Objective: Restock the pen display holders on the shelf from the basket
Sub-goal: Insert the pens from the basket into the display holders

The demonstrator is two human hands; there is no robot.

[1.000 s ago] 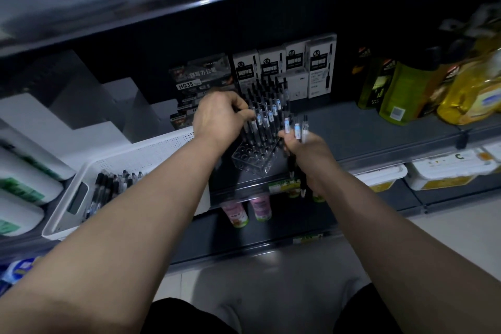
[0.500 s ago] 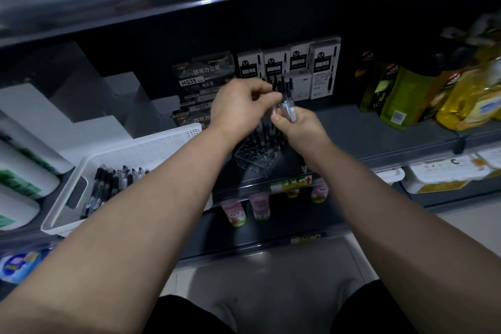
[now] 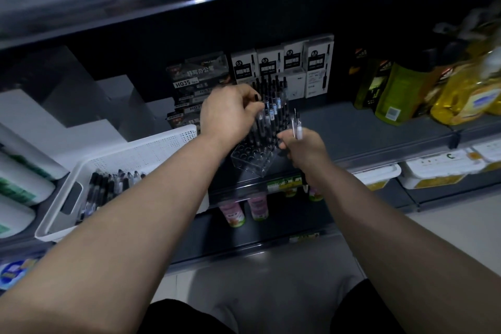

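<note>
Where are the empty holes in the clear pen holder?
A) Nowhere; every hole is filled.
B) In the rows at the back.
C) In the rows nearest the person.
C: the clear pen holder shows open holes in its near rows, while the pens stand in the rows behind.

A shop is shown: dark tiered shelves (image 3: 379, 138) are stocked with rows of boxed pens (image 3: 282, 62), bottled yellow liquid (image 3: 466, 100) and small pink bottles (image 3: 233, 214), and price labels (image 3: 283, 183) are fixed along a shelf edge.
</note>
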